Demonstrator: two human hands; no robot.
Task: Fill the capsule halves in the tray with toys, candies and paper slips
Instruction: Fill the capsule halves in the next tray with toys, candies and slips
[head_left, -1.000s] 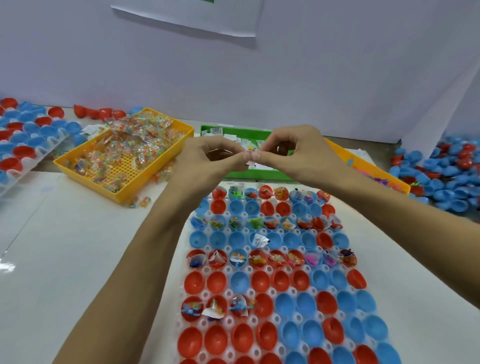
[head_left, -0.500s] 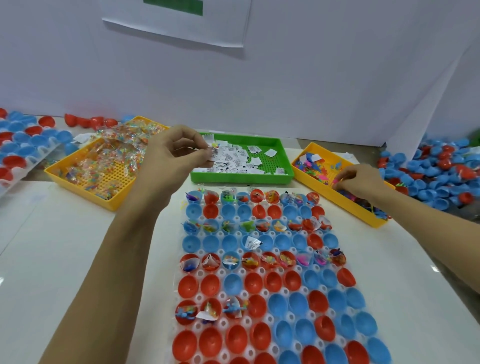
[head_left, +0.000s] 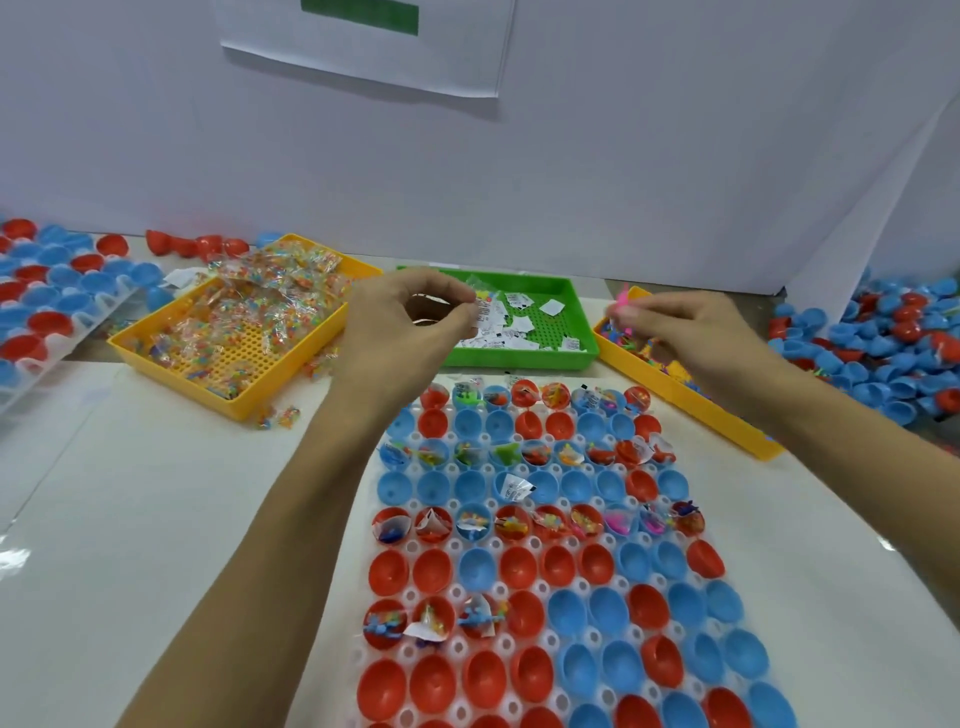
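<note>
A clear tray (head_left: 545, 590) in front of me holds rows of red and blue capsule halves; several hold toys, candy packets and paper slips, others are bare. My left hand (head_left: 400, 332) hovers over the tray's far left corner and pinches a small clear candy packet with a paper slip (head_left: 480, 304). My right hand (head_left: 691, 332) is raised by the right yellow bin and pinches a small pink toy (head_left: 622, 304). The two hands are apart, with the green bin between them.
A yellow bin of candy packets (head_left: 239, 332) stands at the back left, a green bin of paper slips (head_left: 524, 322) in the middle, a yellow toy bin (head_left: 691, 400) at the right. Loose capsule halves (head_left: 883, 343) pile at the far right; another capsule tray (head_left: 57, 296) lies left.
My hands parted from each other; the right went to the toy bin and now lifts out a pink toy. The left stayed near the green bin holding its packet and slip.
</note>
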